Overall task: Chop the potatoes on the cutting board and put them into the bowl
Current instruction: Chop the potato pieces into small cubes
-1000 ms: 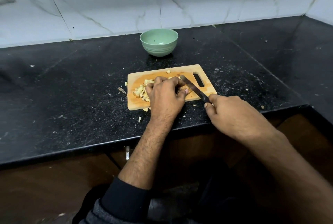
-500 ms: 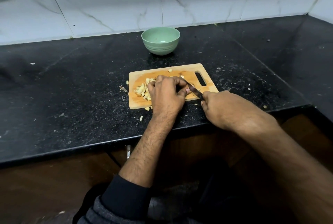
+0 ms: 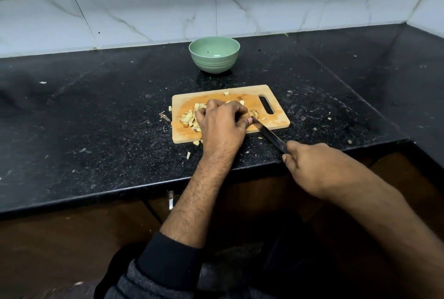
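A small wooden cutting board (image 3: 187, 135) lies on the black counter, with a heap of chopped potato pieces (image 3: 188, 118) on its left half. My left hand (image 3: 222, 125) sits curled over the board's middle, fingers holding a potato piece (image 3: 254, 113) down. My right hand (image 3: 314, 166) grips the handle of a knife (image 3: 270, 134) near the counter's front edge. The blade slants up-left onto the board and its tip meets the held piece beside my left thumb. A green bowl (image 3: 214, 57) stands behind the board, with nothing inside but a dark speck.
A few potato bits (image 3: 188, 155) lie on the black counter (image 3: 96, 118) in front of and left of the board. The counter ends at a marble-tiled wall (image 3: 144, 3) behind the bowl and turns a corner at the far right. Dark cabinet fronts lie below the front edge.
My right hand has drawn the knife back toward me and to the right, so more blade shows off the board's front edge. My left hand stays put on the potato.
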{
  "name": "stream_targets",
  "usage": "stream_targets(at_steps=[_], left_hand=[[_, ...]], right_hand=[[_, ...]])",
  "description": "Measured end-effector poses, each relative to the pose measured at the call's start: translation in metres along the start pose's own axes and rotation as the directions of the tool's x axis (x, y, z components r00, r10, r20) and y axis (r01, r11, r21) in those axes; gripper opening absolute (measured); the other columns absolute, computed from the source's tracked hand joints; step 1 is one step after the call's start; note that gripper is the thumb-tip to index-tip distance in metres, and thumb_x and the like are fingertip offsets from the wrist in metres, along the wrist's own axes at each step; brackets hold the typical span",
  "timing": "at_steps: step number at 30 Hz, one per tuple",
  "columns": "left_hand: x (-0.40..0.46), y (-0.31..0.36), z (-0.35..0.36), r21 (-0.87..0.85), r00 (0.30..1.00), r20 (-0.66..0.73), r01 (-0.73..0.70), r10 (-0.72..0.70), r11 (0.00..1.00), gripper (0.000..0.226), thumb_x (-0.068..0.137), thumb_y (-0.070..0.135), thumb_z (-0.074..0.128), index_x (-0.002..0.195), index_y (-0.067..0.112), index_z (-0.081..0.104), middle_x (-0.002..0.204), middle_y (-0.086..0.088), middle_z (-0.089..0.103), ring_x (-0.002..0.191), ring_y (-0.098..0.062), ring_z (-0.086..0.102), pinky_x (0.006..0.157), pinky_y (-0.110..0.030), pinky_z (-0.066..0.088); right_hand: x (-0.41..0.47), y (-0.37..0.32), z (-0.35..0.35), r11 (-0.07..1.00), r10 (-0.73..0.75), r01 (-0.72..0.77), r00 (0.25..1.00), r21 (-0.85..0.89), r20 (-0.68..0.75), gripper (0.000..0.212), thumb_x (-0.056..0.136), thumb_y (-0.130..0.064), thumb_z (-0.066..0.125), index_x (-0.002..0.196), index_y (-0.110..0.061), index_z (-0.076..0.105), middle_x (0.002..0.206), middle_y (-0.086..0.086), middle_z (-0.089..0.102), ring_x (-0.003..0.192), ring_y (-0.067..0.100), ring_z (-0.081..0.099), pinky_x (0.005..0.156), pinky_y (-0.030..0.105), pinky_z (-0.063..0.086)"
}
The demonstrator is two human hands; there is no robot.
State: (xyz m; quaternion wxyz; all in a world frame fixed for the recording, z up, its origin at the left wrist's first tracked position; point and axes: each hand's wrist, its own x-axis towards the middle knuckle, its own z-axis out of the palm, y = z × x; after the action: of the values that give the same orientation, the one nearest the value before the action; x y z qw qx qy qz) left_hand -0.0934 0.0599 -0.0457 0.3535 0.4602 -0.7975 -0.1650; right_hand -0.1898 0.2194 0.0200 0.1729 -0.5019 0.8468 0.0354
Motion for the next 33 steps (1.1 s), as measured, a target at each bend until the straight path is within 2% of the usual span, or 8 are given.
stream_targets(at_steps=[3, 6, 10, 15, 21, 25, 29, 33], left_hand=[[-0.001, -0.002, -0.001, -0.019, 1.0, -0.003, -0.005, 0.005, 1.0, 0.034, 0.082, 0.047, 0.077, 0.112, 0.033, 0.072, 0.106, 0.012, 0.065, 0.115, -0.01, 0.042, 0.088, -0.029, 0.011], [-0.002, -0.005, -0.007, -0.066, 1.0, -0.004, 0.011, -0.012, 0.998, 0.039, 0.082, 0.044, 0.078, 0.118, 0.032, 0.07, 0.102, 0.018, 0.066, 0.118, -0.009, 0.042, 0.09, -0.03, 0.013], [-0.004, -0.006, -0.009, -0.082, 0.999, -0.014, 0.045, -0.046, 0.996, 0.024, 0.084, 0.039, 0.078, 0.106, 0.032, 0.073, 0.098, 0.019, 0.062, 0.115, -0.008, 0.043, 0.089, -0.03, 0.013], [-0.002, -0.007, -0.005, -0.049, 0.998, -0.008, 0.057, -0.057, 0.997, 0.018, 0.083, 0.04, 0.078, 0.099, 0.034, 0.073, 0.107, 0.011, 0.064, 0.114, -0.01, 0.045, 0.096, -0.035, 0.02], [0.001, -0.005, -0.006, -0.027, 0.998, 0.025, 0.056, -0.056, 0.998, 0.014, 0.083, 0.036, 0.079, 0.096, 0.033, 0.074, 0.108, 0.012, 0.064, 0.114, -0.008, 0.044, 0.093, -0.034, 0.02], [0.001, -0.005, -0.008, -0.044, 0.997, 0.041, 0.068, -0.066, 0.997, 0.014, 0.083, 0.036, 0.079, 0.096, 0.032, 0.074, 0.105, 0.015, 0.063, 0.113, -0.007, 0.043, 0.091, -0.032, 0.019], [-0.001, -0.003, -0.009, -0.043, 0.998, 0.021, 0.058, -0.057, 0.997, 0.013, 0.084, 0.034, 0.078, 0.096, 0.031, 0.075, 0.104, 0.015, 0.064, 0.112, -0.008, 0.044, 0.097, -0.036, 0.023], [-0.003, -0.002, -0.01, -0.051, 0.998, 0.015, 0.069, -0.068, 0.996, 0.014, 0.085, 0.033, 0.077, 0.099, 0.031, 0.075, 0.099, 0.017, 0.055, 0.112, -0.008, 0.041, 0.103, -0.039, 0.025]], right_hand=[[-0.007, 0.001, -0.007, 0.999, 0.012, -0.011, 1.0, 0.032, -0.013, 0.02, 0.107, -0.046, 0.033, 0.095, -0.033, 0.043, 0.084, -0.002, 0.054, 0.086, 0.024, 0.058, 0.075, 0.038, 0.05], [-0.012, -0.002, -0.014, 0.996, -0.008, 0.016, 0.996, 0.089, -0.094, 0.023, 0.107, -0.045, 0.034, 0.1, -0.03, 0.049, 0.083, -0.001, 0.056, 0.083, 0.023, 0.059, 0.072, 0.037, 0.047], [-0.006, -0.014, -0.016, 0.996, -0.038, 0.052, 0.983, 0.073, -0.182, 0.029, 0.107, -0.044, 0.034, 0.114, -0.027, 0.056, 0.078, -0.004, 0.052, 0.08, 0.025, 0.058, 0.076, 0.038, 0.052], [0.003, -0.025, -0.013, 0.999, -0.035, 0.039, 0.991, 0.029, -0.127, 0.032, 0.107, -0.041, 0.034, 0.121, -0.024, 0.057, 0.074, -0.005, 0.044, 0.083, 0.024, 0.053, 0.083, 0.039, 0.052], [0.016, -0.035, -0.019, 1.0, -0.014, 0.012, 0.996, -0.02, -0.092, 0.03, 0.107, -0.038, 0.036, 0.124, -0.022, 0.056, 0.077, -0.001, 0.042, 0.089, 0.026, 0.054, 0.087, 0.039, 0.053], [0.026, -0.045, -0.022, 0.998, 0.015, -0.017, 0.999, -0.058, -0.036, 0.03, 0.105, -0.028, 0.041, 0.132, -0.021, 0.052, 0.086, 0.004, 0.049, 0.098, 0.03, 0.063, 0.092, 0.045, 0.056], [0.022, -0.041, -0.015, 0.998, 0.027, -0.026, 1.0, -0.048, 0.013, 0.028, 0.104, -0.02, 0.044, 0.132, -0.02, 0.05, 0.08, 0.004, 0.051, 0.084, 0.029, 0.06, 0.085, 0.047, 0.059], [0.011, -0.03, -0.002, 1.0, -0.001, 0.001, 1.0, -0.015, 0.015, 0.026, 0.109, -0.031, 0.031, 0.128, -0.023, 0.047, 0.08, 0.002, 0.049, 0.081, 0.028, 0.056, 0.085, 0.046, 0.057]])
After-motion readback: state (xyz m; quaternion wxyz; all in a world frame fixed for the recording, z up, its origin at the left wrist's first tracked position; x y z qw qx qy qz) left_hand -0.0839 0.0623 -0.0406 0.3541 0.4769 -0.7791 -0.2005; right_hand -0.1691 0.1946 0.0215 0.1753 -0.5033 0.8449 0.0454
